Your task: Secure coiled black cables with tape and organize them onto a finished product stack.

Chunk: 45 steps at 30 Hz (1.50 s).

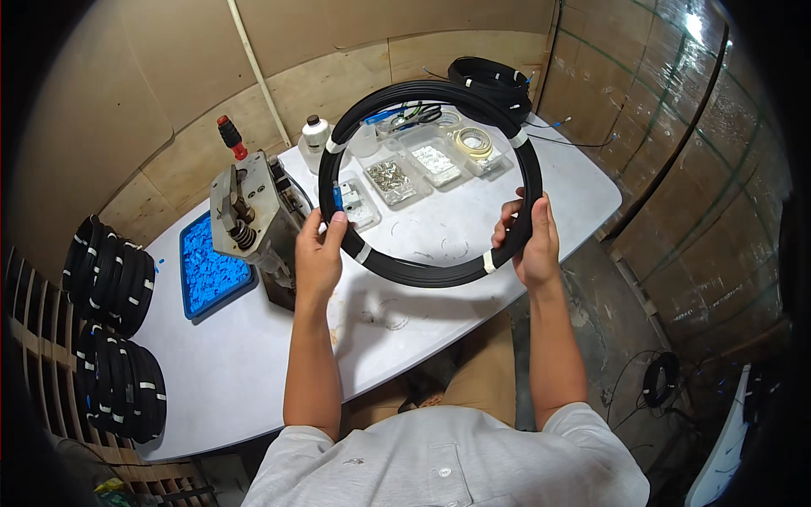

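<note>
A coil of black cable [431, 275], bound with several white tape bands, is held up over the white table in both hands. My left hand [319, 250] grips its lower left side, with the thumb near a small blue connector [338, 197] that lies against the coil. On the opposite side my right hand [534, 245] is wrapped round the ring, thumb outside and fingers curled on the inner edge. Through the ring show clear plastic boxes, one with small metal parts [390, 181] and one with small white pieces [435, 162].
Left on the table [245, 363] stands a metal press [262, 211] beside a blue tray [196, 314] of small blue parts. A white bottle [316, 133] and more black coils [488, 80] are at the back. Stacked coils [127, 380] border the left edge; wrapped cartons [710, 211] rise at right.
</note>
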{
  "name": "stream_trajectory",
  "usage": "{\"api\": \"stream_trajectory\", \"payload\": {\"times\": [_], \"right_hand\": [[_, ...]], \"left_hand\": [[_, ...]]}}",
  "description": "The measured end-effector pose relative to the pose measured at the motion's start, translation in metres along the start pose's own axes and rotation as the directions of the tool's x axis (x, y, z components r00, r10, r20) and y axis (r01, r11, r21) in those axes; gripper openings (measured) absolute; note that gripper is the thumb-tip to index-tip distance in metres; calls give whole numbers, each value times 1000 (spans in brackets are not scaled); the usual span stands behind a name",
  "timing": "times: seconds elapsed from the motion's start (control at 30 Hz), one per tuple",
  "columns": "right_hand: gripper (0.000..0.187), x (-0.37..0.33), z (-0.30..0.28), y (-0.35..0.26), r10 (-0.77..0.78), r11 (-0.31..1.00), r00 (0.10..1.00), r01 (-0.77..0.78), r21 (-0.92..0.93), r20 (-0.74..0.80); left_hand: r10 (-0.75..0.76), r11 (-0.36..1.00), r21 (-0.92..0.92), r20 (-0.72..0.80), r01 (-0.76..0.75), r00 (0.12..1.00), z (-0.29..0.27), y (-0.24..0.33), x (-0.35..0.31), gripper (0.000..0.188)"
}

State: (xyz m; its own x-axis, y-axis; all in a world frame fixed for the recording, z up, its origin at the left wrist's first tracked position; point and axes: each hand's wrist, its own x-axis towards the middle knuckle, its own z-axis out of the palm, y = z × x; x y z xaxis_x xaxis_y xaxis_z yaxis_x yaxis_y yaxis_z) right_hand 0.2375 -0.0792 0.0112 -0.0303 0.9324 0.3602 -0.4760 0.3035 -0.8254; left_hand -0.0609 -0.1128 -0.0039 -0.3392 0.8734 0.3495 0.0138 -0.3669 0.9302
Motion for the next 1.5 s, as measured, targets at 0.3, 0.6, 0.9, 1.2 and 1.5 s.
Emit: {"api": "stream_trajectory", "payload": {"times": [0.3, 0.6, 0.9, 1.2, 1.5], "right_hand": [[51, 1, 8, -6, 88, 995, 980, -77, 66, -178], [47, 3, 9, -7, 180, 982, 949, -161, 96, -257], [28, -13, 29, 3, 91, 988, 986, -107, -113, -143], [52, -12, 12, 12, 188, 980, 968, -173, 98, -168], [70, -3, -20, -14, 215, 936, 959, -256, 240, 182]], "left_hand": [[33, 999, -33, 55, -31, 998, 20, -9, -7, 18], [-70, 977, -205, -14, 65, 997, 34, 8, -12, 7], [-197, 945, -279, -70, 170, 978, 15, 9, -6, 4], [-96, 967, -244, -76, 75, 992, 22, 24, -18, 51], [-76, 888, -431, 207, 161, 975, -24, 21, -2, 51]]}}
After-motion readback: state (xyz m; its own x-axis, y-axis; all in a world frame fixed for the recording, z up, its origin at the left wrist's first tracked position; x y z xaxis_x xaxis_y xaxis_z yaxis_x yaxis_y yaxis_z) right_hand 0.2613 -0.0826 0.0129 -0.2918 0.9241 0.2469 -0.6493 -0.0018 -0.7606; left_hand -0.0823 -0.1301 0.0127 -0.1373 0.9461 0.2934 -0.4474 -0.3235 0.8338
